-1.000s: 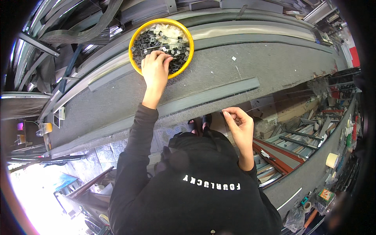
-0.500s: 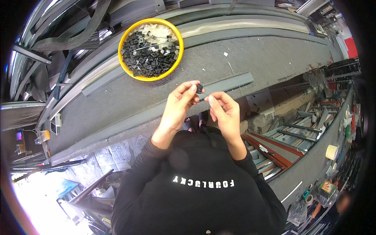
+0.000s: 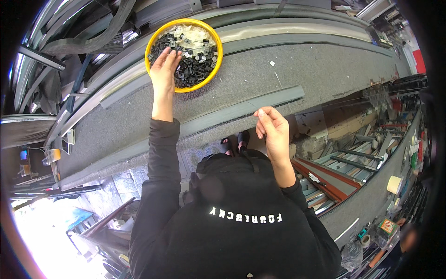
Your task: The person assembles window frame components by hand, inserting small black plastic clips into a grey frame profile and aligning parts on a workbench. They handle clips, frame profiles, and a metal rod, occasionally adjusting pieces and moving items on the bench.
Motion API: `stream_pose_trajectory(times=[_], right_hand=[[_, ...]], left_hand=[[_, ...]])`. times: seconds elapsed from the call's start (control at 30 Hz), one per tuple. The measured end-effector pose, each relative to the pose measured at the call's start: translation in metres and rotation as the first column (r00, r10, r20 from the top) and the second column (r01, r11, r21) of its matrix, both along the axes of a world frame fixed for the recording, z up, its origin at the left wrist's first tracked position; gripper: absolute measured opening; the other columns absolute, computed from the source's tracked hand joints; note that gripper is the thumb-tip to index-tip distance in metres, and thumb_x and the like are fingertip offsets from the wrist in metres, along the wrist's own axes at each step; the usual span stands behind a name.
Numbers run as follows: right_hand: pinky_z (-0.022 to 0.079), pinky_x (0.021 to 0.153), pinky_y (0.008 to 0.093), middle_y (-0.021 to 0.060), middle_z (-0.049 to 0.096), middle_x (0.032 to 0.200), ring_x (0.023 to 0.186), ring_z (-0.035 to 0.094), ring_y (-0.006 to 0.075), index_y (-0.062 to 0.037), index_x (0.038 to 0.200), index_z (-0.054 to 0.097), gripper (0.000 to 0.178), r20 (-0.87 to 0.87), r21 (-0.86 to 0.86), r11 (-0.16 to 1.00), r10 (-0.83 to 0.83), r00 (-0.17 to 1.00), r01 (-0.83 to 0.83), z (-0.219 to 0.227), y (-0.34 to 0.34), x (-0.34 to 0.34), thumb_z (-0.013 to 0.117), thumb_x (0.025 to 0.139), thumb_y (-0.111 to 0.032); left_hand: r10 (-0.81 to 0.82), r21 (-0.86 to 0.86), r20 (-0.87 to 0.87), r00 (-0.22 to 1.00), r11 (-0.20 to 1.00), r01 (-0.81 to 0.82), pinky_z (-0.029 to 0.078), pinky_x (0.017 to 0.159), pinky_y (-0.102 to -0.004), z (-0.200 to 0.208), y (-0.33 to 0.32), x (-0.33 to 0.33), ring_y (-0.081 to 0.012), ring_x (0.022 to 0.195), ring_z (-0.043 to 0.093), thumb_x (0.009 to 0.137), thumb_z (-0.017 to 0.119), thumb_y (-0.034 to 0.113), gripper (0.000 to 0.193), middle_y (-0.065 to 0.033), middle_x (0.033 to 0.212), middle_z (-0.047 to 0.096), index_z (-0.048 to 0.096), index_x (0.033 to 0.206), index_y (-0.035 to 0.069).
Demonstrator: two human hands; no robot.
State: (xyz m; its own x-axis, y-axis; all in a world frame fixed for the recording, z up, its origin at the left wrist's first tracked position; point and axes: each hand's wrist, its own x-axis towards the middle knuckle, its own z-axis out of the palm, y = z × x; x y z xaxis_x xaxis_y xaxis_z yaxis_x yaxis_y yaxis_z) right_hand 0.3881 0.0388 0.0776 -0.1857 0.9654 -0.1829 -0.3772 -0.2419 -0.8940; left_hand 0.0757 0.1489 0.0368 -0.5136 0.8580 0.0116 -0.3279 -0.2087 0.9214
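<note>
My left hand (image 3: 164,70) reaches over a round yellow-rimmed basin (image 3: 217,69), its bent fingertips among small black plastic pieces (image 3: 191,73). Whether a piece is between those fingers is hard to make out against the dark heap. Pale translucent pieces (image 3: 197,35) lie along the far side of the basin. Nearer to me and to the right, my right hand (image 3: 274,128) is closed in a pinch on a thin wire-like strand (image 3: 251,103). The strand's free end points away from me, above a long grey metal bar.
The long grey bar (image 3: 278,96) lies along the near part of a grey bench (image 3: 241,65). Metal profiles (image 3: 297,32) line its far edge. To the right, a rack (image 3: 344,172) holds cut profiles; a tape roll (image 3: 394,184) sits beyond. Sandalled feet (image 3: 242,138) show below the bench.
My left hand has moved away from the right hand, forward and left to the basin; the small black piece it held is no longer distinguishable. My right hand keeps its pinch on the strand.
</note>
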Motion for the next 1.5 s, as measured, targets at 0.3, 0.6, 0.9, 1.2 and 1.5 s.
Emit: stream_pose_trajectory(times=[0.3,0.6,0.9,1.2,1.5], right_hand=[[0.032,0.048,0.0186,-0.0049,0.053,0.066,0.052,0.039,0.0008,0.0028,0.101,0.065,0.017,0.055,0.016,1.0,-0.028,0.998,0.027,0.005,-0.002,0.008,0.061,0.099,-0.013],[0.045,0.068,0.0192,-0.0014,0.065,0.087,0.074,0.055,0.0027,0.0019,0.105,0.067,0.015,0.087,0.162,0.986,-0.037,0.996,0.023,0.005,-0.003,0.006,0.066,0.095,-0.009],[0.05,0.074,0.025,0.0046,0.067,0.089,0.079,0.062,0.0103,0.001,0.102,0.064,0.014,-0.142,0.142,0.99,0.031,0.989,-0.01,0.003,-0.002,0.009,0.06,0.099,-0.012],[0.048,0.08,0.0261,0.0055,0.06,0.101,0.09,0.06,0.0124,0.0009,0.089,0.065,0.005,0.121,0.238,0.971,-0.012,0.993,-0.017,0.016,-0.007,0.017,0.064,0.09,-0.004],[0.045,0.094,0.0329,0.0084,0.055,0.108,0.107,0.056,0.0187,0.001,0.077,0.059,0.009,0.118,0.31,0.949,0.024,0.993,-0.06,0.025,-0.009,0.017,0.063,0.082,0.006]], left_hand=[[0.19,0.04,-0.65,0.736,0.975,-0.217,0.055,0.086,-0.0294,0.034,-0.016,0.024,-0.0187,0.1,0.069,0.087,0.072,0.003,0.039,-0.0165,0.111,0.069,0.063,0.125,0.0],[-0.61,-0.226,0.164,0.775,0.742,0.631,0.047,0.103,-0.035,0.024,-0.108,0.161,-0.0214,0.11,0.063,0.09,0.069,0.007,0.028,-0.0155,0.126,0.064,0.068,0.115,-0.006],[-0.593,-0.076,0.139,0.793,0.792,0.606,0.049,0.095,-0.0334,0.017,-0.118,0.167,-0.0173,0.107,0.062,0.089,0.073,0.017,0.038,-0.0145,0.124,0.065,0.066,0.119,-0.005],[-0.511,0.016,0.657,0.555,0.745,0.667,0.053,0.09,-0.0234,0.011,-0.125,0.166,-0.0114,0.101,0.062,0.094,0.068,0.018,0.035,-0.0125,0.128,0.061,0.062,0.119,-0.006],[-0.592,0.117,0.671,0.446,0.678,0.725,0.052,0.093,-0.0206,0.014,-0.129,0.161,-0.0106,0.107,0.061,0.095,0.067,0.019,0.038,-0.0123,0.135,0.057,0.061,0.122,-0.007]])
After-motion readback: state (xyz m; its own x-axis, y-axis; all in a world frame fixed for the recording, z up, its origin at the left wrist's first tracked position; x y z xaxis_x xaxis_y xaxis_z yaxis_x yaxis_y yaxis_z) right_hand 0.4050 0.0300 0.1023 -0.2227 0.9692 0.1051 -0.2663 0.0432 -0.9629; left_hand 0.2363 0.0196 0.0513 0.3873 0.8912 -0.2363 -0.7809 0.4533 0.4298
